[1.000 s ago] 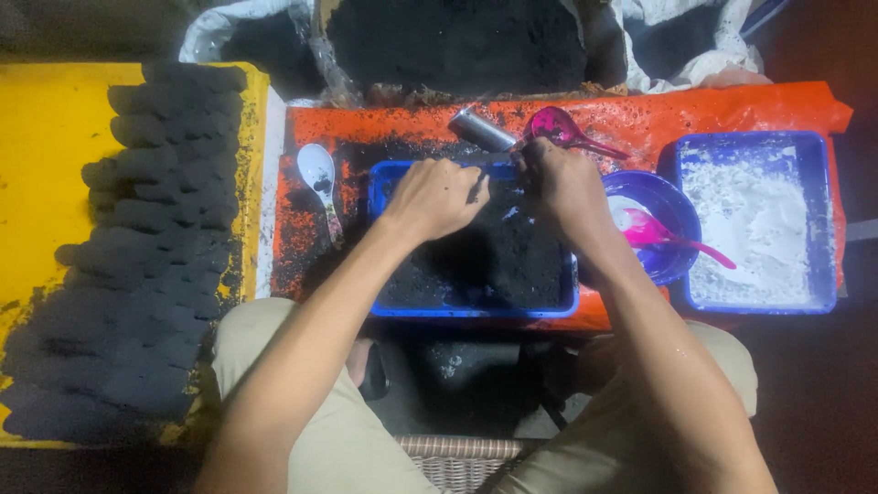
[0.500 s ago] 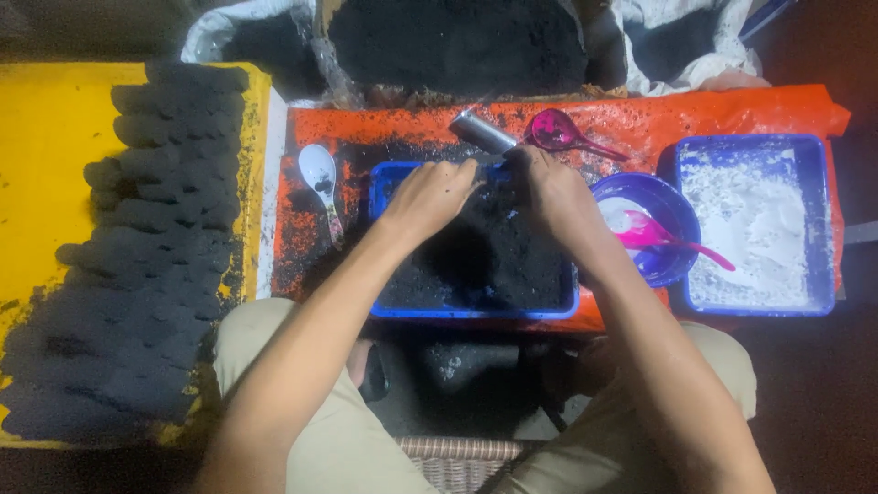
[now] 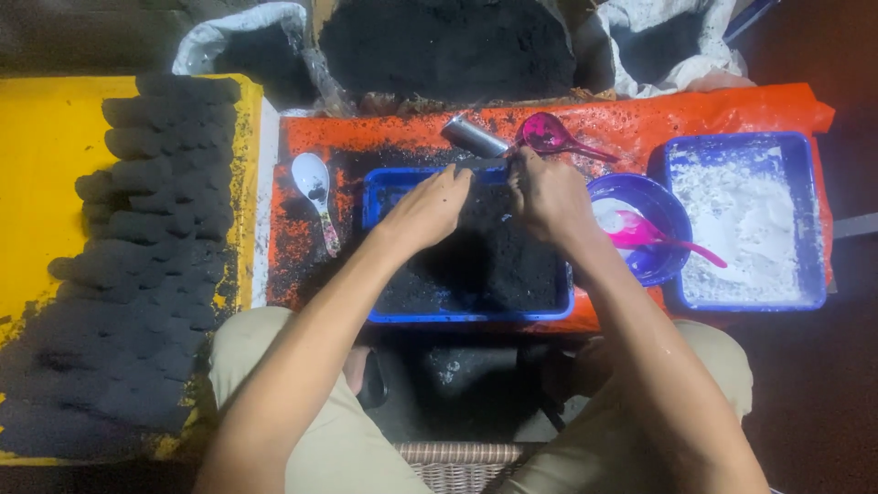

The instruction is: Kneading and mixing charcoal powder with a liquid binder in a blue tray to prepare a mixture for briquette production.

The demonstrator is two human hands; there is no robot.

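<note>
Both hands have crept up to the far edge of the black tray.
Left hand point(image 3: 428, 209) and right hand point(image 3: 546, 194) pinch one metal tube point(image 3: 476, 139); two blue trays point(image 3: 745, 146), three spoons point(image 3: 314, 183).

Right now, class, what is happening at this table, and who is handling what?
A seated person works with both bare hands over a blue tray full of black powder. The left hand and right hand meet at the tray's far edge, by a metal tube; what their fingers pinch is unclear. A white spoon lies left of the tray. To the right are a blue bowl with a pink spoon and a tray of white powder. Rows of black lumps cover a yellow sheet.
</note>
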